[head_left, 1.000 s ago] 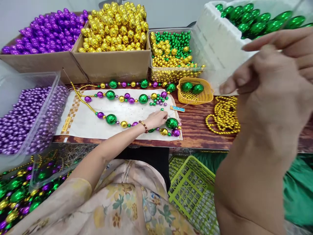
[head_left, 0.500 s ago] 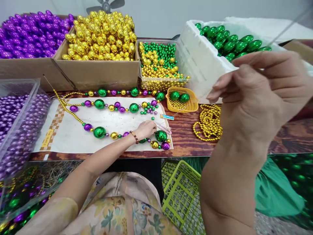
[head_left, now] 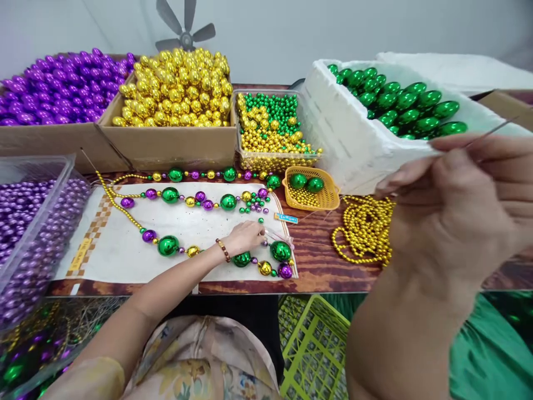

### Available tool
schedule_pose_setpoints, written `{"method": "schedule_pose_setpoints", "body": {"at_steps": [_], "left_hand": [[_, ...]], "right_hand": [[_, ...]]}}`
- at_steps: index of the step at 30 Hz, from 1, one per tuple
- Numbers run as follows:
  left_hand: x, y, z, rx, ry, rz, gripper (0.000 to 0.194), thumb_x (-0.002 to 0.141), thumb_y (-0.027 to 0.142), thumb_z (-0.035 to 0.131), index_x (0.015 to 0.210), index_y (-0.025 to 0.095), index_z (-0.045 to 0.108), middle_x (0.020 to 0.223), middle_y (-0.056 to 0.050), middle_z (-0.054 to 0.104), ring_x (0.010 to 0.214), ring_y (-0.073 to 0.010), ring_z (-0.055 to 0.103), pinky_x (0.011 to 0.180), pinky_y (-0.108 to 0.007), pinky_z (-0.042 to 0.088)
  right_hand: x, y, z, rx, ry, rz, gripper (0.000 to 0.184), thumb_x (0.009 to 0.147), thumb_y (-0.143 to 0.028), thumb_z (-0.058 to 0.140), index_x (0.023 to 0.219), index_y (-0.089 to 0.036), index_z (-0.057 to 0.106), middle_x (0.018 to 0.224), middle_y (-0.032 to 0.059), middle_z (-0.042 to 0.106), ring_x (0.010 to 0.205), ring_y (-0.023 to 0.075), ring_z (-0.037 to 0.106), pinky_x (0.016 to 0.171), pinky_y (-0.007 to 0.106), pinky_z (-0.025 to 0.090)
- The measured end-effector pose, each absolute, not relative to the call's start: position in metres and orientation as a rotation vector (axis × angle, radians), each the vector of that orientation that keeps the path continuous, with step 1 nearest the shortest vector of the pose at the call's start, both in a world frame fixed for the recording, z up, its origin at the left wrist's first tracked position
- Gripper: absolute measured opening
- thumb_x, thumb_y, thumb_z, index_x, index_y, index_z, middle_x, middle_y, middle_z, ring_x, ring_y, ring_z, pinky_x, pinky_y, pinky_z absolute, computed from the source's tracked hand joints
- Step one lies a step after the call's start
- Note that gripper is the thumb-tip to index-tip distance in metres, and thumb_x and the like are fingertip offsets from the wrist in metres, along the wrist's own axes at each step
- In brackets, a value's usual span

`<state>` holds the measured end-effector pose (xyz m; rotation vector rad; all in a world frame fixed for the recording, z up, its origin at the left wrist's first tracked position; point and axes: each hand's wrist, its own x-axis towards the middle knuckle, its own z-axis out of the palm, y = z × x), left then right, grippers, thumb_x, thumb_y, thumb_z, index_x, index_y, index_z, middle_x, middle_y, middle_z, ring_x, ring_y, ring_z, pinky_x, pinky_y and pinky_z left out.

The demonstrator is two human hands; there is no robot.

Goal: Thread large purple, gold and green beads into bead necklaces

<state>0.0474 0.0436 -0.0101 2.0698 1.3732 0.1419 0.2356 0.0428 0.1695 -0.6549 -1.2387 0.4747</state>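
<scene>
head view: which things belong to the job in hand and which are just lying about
Likely in the job:
- left hand, by the bead strand
- right hand, pinching a thin needle or wire
- loose beads
- cloth

Probably just around:
- fan
- green crate
- green fabric

Green-purple-gold bead strand (head_left: 168, 245), white cloth (head_left: 208, 225) (tan checks (head_left: 96, 228)), orange-yellow basket (head_left: 334, 198)

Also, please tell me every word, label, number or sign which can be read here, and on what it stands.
None can be read surely.
Yellow patch on the cloth: letters, too blurred.
Blue tag at the cloth's right edge: print, too small.
</scene>
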Motion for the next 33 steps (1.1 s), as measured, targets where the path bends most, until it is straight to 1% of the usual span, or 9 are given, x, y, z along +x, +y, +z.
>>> {"method": "schedule_pose_setpoints", "body": {"at_steps": [3,10,12,17,22,26,28,30,33], "left_hand": [[0.030,0.055,0.008,2.070,1.412,0.235,0.024,0.093,0.032,0.056,0.100,0.018,0.075,0.100,-0.011,0.075,0.095,-0.0277,0.068,0.082,-0.037,0.050],[-0.065,0.157,0.096,2.173,1.884,1.080,0.022,0.097,0.023,0.051,0.098,0.015,0.072,0.101,-0.013,0.071,0.097,-0.0244,0.061,0.093,-0.041,0.045],[-0.096,0.188,0.121,2.130,2.165,1.050,0.020,0.095,0.016,0.054,0.107,0.014,0.070,0.110,-0.013,0.067,0.106,-0.0248,0.058,0.100,-0.043,0.042],[-0.138,0.236,0.146,2.035,2.384,0.400,0.030,0.088,0.014,0.066,0.118,0.009,0.066,0.122,-0.011,0.061,0.114,-0.0229,0.053,0.104,-0.048,0.040],[-0.146,0.251,0.147,2.014,2.310,0.224,0.038,0.082,0.020,0.079,0.115,0.009,0.067,0.113,-0.010,0.066,0.130,-0.0298,0.048,0.109,-0.053,0.032],[-0.144,0.238,0.147,2.047,2.238,0.705,0.040,0.089,0.034,0.072,0.123,0.014,0.063,0.129,-0.010,0.058,0.134,-0.0329,0.045,0.116,-0.052,0.033],[-0.136,0.220,0.145,2.018,2.013,1.127,0.034,0.092,0.031,0.069,0.121,0.015,0.063,0.131,-0.005,0.054,0.127,-0.0298,0.049,0.117,-0.052,0.035],[-0.119,0.193,0.140,1.819,1.633,1.420,0.027,0.092,0.022,0.067,0.119,0.017,0.063,0.126,0.001,0.055,0.113,-0.0210,0.056,0.109,-0.047,0.045],[-0.082,0.139,0.122,1.407,1.154,1.402,0.020,0.094,0.020,0.063,0.114,0.022,0.065,0.112,0.002,0.063,0.087,-0.0121,0.063,0.080,-0.030,0.055]], "right_hand": [[0.232,0.047,0.156,-0.651,-1.195,0.577,0.012,0.080,-0.010,0.071,0.087,-0.016,0.078,0.063,0.0007,0.066,0.052,0.0120,0.062,0.049,0.027,0.049],[0.232,0.034,0.115,-0.817,-1.089,0.879,0.009,0.076,-0.020,0.079,0.085,-0.020,0.080,0.058,0.0042,0.065,0.052,0.0168,0.062,0.047,0.028,0.051],[0.229,0.031,0.105,-0.831,-1.077,0.946,0.008,0.078,-0.020,0.078,0.085,-0.021,0.080,0.057,0.0034,0.064,0.051,0.0159,0.061,0.046,0.027,0.050],[0.222,0.023,0.092,-0.803,-1.007,1.027,0.007,0.082,-0.021,0.073,0.088,-0.022,0.077,0.059,0.0002,0.065,0.049,0.0123,0.060,0.044,0.023,0.051],[0.221,0.018,0.090,-0.861,-1.005,1.040,0.006,0.085,-0.023,0.069,0.089,-0.021,0.073,0.059,-0.0033,0.063,0.046,0.0095,0.058,0.045,0.021,0.050],[0.217,0.010,0.091,-0.915,-1.039,1.036,0.008,0.086,-0.028,0.068,0.090,-0.020,0.069,0.059,-0.0040,0.062,0.046,0.0088,0.057,0.044,0.021,0.048],[0.214,0.007,0.090,-0.965,-1.063,1.045,0.011,0.088,-0.031,0.066,0.091,-0.021,0.067,0.060,-0.0043,0.062,0.047,0.0094,0.057,0.045,0.022,0.049],[0.208,0.005,0.086,-0.996,-1.080,1.061,0.013,0.089,-0.033,0.065,0.092,-0.021,0.066,0.061,-0.0043,0.061,0.048,0.0102,0.058,0.047,0.023,0.050],[0.196,0.002,0.075,-0.984,-1.105,1.123,0.012,0.090,-0.030,0.064,0.094,-0.020,0.068,0.063,-0.0034,0.063,0.051,0.0108,0.059,0.051,0.024,0.051]]}}
